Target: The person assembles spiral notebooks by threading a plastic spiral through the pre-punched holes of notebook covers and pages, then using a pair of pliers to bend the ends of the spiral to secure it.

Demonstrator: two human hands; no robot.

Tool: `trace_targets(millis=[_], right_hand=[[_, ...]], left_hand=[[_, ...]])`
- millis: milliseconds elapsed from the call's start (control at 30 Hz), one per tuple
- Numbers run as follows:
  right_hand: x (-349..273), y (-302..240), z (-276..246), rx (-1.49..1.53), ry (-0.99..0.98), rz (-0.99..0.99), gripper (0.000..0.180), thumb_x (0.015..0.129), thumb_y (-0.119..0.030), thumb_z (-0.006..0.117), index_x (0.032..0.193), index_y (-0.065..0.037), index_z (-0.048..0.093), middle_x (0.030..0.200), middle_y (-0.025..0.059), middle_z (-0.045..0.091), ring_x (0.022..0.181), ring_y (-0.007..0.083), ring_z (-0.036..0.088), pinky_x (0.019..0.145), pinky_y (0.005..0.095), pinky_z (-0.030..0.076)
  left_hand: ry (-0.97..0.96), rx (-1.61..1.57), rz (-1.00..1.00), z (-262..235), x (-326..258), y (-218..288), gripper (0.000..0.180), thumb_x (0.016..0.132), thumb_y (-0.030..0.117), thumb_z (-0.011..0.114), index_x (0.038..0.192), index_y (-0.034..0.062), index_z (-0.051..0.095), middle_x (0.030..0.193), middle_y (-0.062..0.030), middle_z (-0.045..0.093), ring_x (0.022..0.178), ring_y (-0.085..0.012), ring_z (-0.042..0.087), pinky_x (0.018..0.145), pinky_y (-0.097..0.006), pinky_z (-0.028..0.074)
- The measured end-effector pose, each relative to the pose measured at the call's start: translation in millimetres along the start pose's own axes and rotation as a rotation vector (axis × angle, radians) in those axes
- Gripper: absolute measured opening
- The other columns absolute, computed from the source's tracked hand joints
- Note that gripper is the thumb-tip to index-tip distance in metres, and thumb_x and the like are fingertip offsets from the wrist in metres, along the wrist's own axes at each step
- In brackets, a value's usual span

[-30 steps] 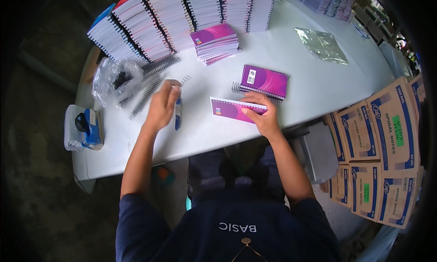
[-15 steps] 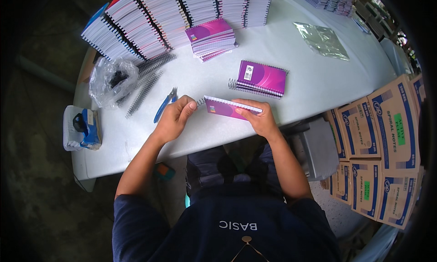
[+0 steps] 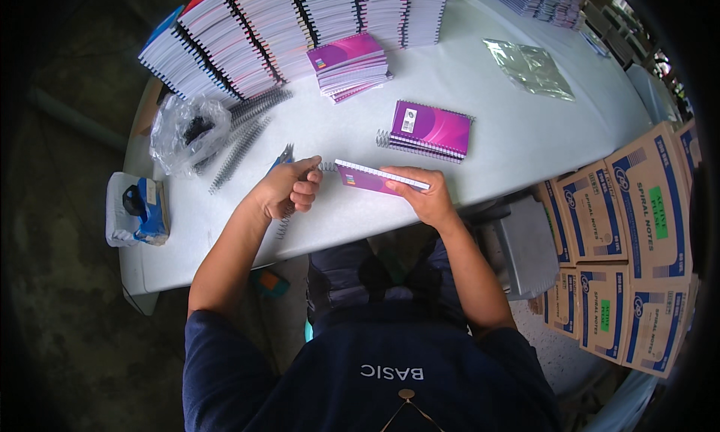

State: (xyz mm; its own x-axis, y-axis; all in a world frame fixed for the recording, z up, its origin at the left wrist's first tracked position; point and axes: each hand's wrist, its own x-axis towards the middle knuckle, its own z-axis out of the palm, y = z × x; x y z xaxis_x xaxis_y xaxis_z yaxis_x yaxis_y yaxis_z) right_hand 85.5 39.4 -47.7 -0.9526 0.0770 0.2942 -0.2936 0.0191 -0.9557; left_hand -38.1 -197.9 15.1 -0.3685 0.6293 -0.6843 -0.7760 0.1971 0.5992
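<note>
My right hand [image 3: 424,194] grips a small purple notebook [image 3: 367,179], thumb on the cover, its row of punched holes facing up and away. Closed round a dark wire spiral coil [image 3: 283,226], my left hand [image 3: 287,186] is just left of the notebook. One end of the coil reaches the notebook's left corner; the other hangs below the hand. Partly hidden behind my left hand are blue-handled cutting pliers [image 3: 285,156]. Beyond the notebook lies a small stack of purple spiral notebooks [image 3: 431,128], a coil sticking out at its left.
Another purple notebook stack [image 3: 346,53] stands before a row of thick bound stacks [image 3: 262,34]. Loose coils [image 3: 238,153] lie beside a clear plastic bag [image 3: 176,136]. A blue-and-white container [image 3: 135,211] sits at the left edge, a clear packet [image 3: 529,68] far right, cardboard boxes [image 3: 600,237] beside the table.
My left hand has turned and its fingers have curled in, and a length of coil now shows below it. The notebook in my right hand has barely moved.
</note>
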Motion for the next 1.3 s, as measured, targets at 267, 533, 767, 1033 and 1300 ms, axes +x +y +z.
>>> trace_targets(millis=[267, 533, 767, 1033, 1300], right_hand=[[-0.1, 3.8, -2.9, -0.033, -0.019, -0.027, 0.023, 0.083, -0.003, 0.067, 0.106, 0.0, 0.068, 0.096, 0.0103, 0.07, 0.084, 0.0098, 0.063, 0.075, 0.0235, 0.05], [-1.1, 1.0, 1.3, -0.012, -0.031, 0.038, 0.024, 0.085, -0.003, 0.064, 0.109, 0.0, 0.066, 0.095, 0.0103, 0.07, 0.083, 0.0113, 0.063, 0.075, 0.0248, 0.05], [-19.2, -5.5, 30.7, -0.27, 0.09, -0.24, 0.027, 0.083, 0.001, 0.063, 0.11, -0.002, 0.065, 0.097, 0.0156, 0.069, 0.082, 0.0218, 0.068, 0.072, 0.0288, 0.052], [-36.2, -2.0, 61.5, -0.381, 0.06, -0.383, 0.029, 0.079, 0.006, 0.064, 0.107, -0.001, 0.065, 0.096, 0.015, 0.069, 0.081, 0.0262, 0.068, 0.069, 0.0317, 0.053], [-40.8, 1.5, 69.4, -0.316, 0.038, -0.455, 0.029, 0.077, 0.007, 0.066, 0.105, 0.001, 0.065, 0.096, 0.0142, 0.069, 0.079, 0.0243, 0.069, 0.067, 0.0298, 0.054]], left_hand=[[0.091, 0.409, 0.448, 7.9, 1.0, 2.2, 0.023, 0.095, 0.027, 0.053, 0.079, 0.0098, 0.055, 0.064, 0.0033, 0.046, 0.054, -0.0067, 0.04, 0.051, -0.021, 0.033], [0.306, 1.71, 1.025, 24.3, -16.3, 7.5, 0.023, 0.078, 0.02, 0.073, 0.096, 0.0098, 0.063, 0.098, -0.0066, 0.062, 0.093, -0.0249, 0.056, 0.082, -0.037, 0.039], [0.883, 1.728, 1.393, 20.1, 14.0, -58.1, 0.101, 0.075, 0.074, 0.047, 0.143, 0.0029, 0.026, 0.146, -0.0219, 0.031, 0.136, -0.0437, 0.023, 0.107, -0.061, 0.013], [1.071, 1.764, 1.445, -3.8, 7.0, -83.2, 0.113, 0.074, 0.081, 0.037, 0.138, -0.0114, 0.025, 0.143, -0.0324, 0.024, 0.135, -0.0523, 0.011, 0.106, -0.061, -0.002], [1.317, 1.514, 1.702, -30.1, 23.7, -89.0, 0.112, 0.074, 0.083, 0.034, 0.14, -0.0067, 0.026, 0.143, -0.0359, 0.022, 0.137, -0.0475, 0.013, 0.105, -0.065, 0.002]])
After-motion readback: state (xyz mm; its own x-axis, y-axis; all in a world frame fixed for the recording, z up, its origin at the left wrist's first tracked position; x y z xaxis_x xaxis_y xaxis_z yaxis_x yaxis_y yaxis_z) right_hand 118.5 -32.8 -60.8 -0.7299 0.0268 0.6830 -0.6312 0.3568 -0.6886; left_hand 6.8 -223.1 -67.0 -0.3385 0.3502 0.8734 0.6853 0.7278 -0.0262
